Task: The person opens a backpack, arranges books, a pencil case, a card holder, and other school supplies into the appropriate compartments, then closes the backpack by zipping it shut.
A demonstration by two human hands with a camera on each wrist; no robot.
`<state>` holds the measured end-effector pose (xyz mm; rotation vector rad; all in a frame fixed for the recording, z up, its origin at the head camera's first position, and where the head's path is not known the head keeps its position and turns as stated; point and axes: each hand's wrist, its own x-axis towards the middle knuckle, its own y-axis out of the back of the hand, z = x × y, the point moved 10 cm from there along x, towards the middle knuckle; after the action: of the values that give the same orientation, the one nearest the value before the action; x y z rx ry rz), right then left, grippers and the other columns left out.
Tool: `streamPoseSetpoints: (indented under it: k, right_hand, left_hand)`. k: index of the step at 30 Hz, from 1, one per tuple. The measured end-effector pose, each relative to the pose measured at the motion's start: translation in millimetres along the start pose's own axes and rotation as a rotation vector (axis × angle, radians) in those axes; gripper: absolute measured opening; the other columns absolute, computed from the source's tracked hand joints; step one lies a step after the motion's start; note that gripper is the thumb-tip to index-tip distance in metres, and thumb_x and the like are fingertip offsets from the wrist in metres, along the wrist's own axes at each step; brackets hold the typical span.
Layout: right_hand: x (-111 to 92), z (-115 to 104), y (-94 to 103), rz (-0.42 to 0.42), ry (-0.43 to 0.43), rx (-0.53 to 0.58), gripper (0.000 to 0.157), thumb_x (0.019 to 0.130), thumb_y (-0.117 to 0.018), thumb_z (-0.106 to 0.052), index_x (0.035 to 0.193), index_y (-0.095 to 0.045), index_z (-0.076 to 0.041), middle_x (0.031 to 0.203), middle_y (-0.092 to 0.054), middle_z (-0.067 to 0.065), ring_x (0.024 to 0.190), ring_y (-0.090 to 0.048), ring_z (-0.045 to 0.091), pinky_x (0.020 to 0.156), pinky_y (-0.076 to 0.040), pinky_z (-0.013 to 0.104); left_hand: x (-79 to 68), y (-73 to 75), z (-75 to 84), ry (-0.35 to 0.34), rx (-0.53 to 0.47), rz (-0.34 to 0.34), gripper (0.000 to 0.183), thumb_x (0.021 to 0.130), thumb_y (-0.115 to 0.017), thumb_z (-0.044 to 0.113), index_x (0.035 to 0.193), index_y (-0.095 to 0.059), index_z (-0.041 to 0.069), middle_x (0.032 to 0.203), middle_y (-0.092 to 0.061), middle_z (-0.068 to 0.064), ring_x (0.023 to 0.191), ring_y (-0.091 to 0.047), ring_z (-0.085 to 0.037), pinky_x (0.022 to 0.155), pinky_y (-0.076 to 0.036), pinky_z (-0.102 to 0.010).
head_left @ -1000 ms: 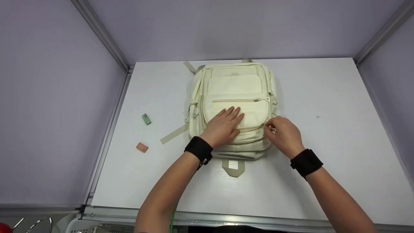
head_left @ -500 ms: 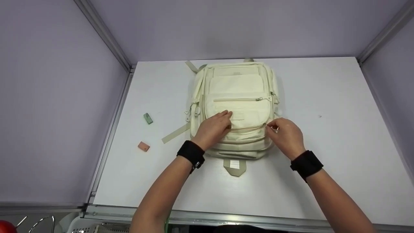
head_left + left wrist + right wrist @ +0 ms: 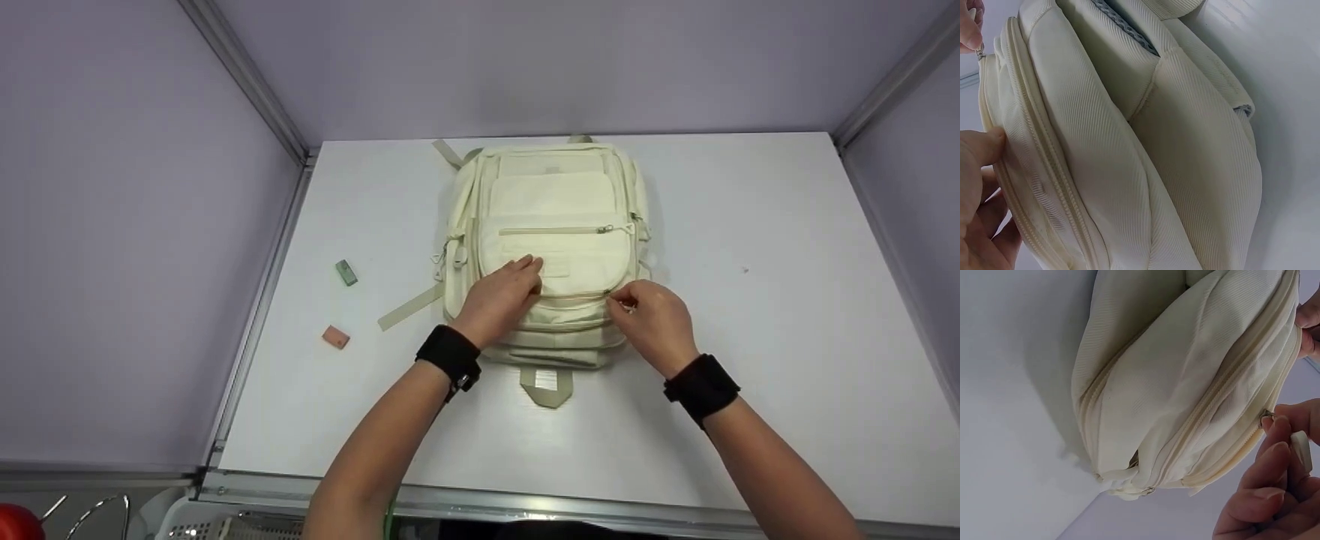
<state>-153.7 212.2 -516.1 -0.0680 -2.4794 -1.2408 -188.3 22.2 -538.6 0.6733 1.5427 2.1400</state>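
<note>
A cream backpack (image 3: pixel 553 193) lies front side up on the white table. My left hand (image 3: pixel 496 301) grips the edge of its lower front pocket, with the thumb (image 3: pixel 988 143) right beside the zipper in the left wrist view. At the pocket's right end, my right hand (image 3: pixel 654 321) pinches the zipper pull (image 3: pixel 1301 451), a pale tab hanging from a small metal slider (image 3: pixel 1265 418). From the slider, an orange-tinted stretch of zipper (image 3: pixel 1235 460) runs toward the bag's side. The backpack's underside is hidden.
A green block-like piece (image 3: pixel 346 272) and a pink one (image 3: pixel 335 337) lie left of the backpack. A loose strap (image 3: pixel 411 306) sticks out leftward, and a webbing loop (image 3: pixel 547 388) points toward me. Purple-grey panels (image 3: pixel 540 67) enclose the table.
My left hand has drawn back from lying spread on the pocket to gripping its edge. My right hand has shifted slightly left with the zipper pull and slider.
</note>
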Motion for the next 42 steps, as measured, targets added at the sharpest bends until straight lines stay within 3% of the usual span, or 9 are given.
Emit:
streamPoseSetpoints:
  k: [10, 18, 22, 25, 32, 35, 39, 42]
  right_hand:
    - [-1.4, -9.7, -15.1, -0.041, -0.046, 0.049, 0.005, 0.089, -0.074, -0.009, 0.090, -0.078, -0.006, 0.085, -0.072, 0.007, 0.076, -0.066, 0.021, 0.068, -0.051, 0.039]
    - [2.8, -42.9, -37.4, -0.074, 0.014, 0.096, 0.005, 0.089, -0.074, -0.009, 0.089, -0.078, -0.006, 0.083, -0.072, 0.005, 0.073, -0.066, 0.019, 0.065, -0.052, 0.039]
    - [3.5, -47.1, -42.2, -0.080, 0.012, 0.094, 0.005, 0.089, -0.074, -0.009, 0.089, -0.079, -0.007, 0.084, -0.073, 0.004, 0.074, -0.067, 0.019, 0.066, -0.053, 0.040]
    - [2.8, -45.2, -43.1, -0.088, -0.011, 0.102, 0.006, 0.090, -0.075, -0.010, 0.091, -0.080, -0.008, 0.086, -0.074, 0.003, 0.076, -0.068, 0.019, 0.068, -0.053, 0.040]
    - [3.7, -46.8, -43.2, -0.136, -0.021, 0.175, 0.012, 0.096, -0.073, -0.020, 0.098, -0.079, -0.010, 0.090, -0.072, 0.000, 0.075, -0.061, 0.015, 0.068, -0.048, 0.035]
    - [6.3, -50.1, -37.2, -0.096, 0.043, 0.171, 0.012, 0.097, -0.073, -0.020, 0.098, -0.079, -0.010, 0.087, -0.070, 0.000, 0.075, -0.059, 0.017, 0.068, -0.047, 0.034]
    - [8.4, -58.9, -25.9, 0.030, 0.252, 0.064, 0.007, 0.093, -0.075, -0.011, 0.098, -0.078, -0.007, 0.092, -0.071, 0.005, 0.086, -0.062, 0.026, 0.077, -0.048, 0.041]
    - [6.4, -64.7, -29.4, 0.069, 0.400, -0.046, 0.013, 0.091, -0.076, -0.009, 0.104, -0.078, -0.005, 0.106, -0.071, 0.010, 0.103, -0.062, 0.033, 0.093, -0.048, 0.047]
  left_hand:
    - [1.9, -0.9, 3.9, 0.028, -0.016, 0.005, 0.010, 0.103, -0.065, 0.022, 0.103, -0.065, 0.012, 0.156, -0.047, -0.009, 0.145, -0.041, -0.021, 0.117, -0.032, -0.032]
    - [8.1, -8.2, 17.7, 0.035, -0.009, -0.021, 0.014, 0.105, -0.062, 0.026, 0.105, -0.066, 0.013, 0.157, -0.045, -0.008, 0.146, -0.039, -0.020, 0.117, -0.032, -0.032]
    - [6.6, -9.8, 20.5, 0.036, 0.006, -0.013, 0.016, 0.105, -0.061, 0.027, 0.111, -0.067, 0.014, 0.157, -0.044, -0.009, 0.147, -0.039, -0.021, 0.118, -0.030, -0.033]
    - [4.2, -7.3, 23.6, 0.017, 0.033, 0.037, 0.016, 0.103, -0.065, 0.027, 0.112, -0.066, 0.014, 0.155, -0.047, -0.010, 0.145, -0.041, -0.023, 0.119, -0.029, -0.034]
    - [-7.1, 6.1, 35.3, -0.046, 0.114, 0.256, 0.018, 0.098, -0.072, 0.024, 0.109, -0.065, 0.012, 0.141, -0.062, -0.008, 0.137, -0.052, -0.025, 0.111, -0.041, -0.032]
    - [-12.1, 10.3, 34.8, -0.042, 0.106, 0.313, 0.012, 0.099, -0.068, 0.020, 0.108, -0.067, 0.012, 0.136, -0.066, -0.008, 0.133, -0.056, -0.024, 0.106, -0.046, -0.032]
    - [-18.7, 15.7, 30.2, -0.028, 0.032, 0.357, 0.011, 0.096, -0.065, 0.012, 0.107, -0.069, 0.012, 0.131, -0.068, -0.008, 0.128, -0.060, -0.022, 0.103, -0.049, -0.032]
    - [-22.4, 17.2, 26.1, -0.003, -0.019, 0.368, 0.013, 0.094, -0.065, 0.009, 0.107, -0.068, 0.011, 0.131, -0.068, -0.009, 0.126, -0.061, -0.022, 0.104, -0.048, -0.032]
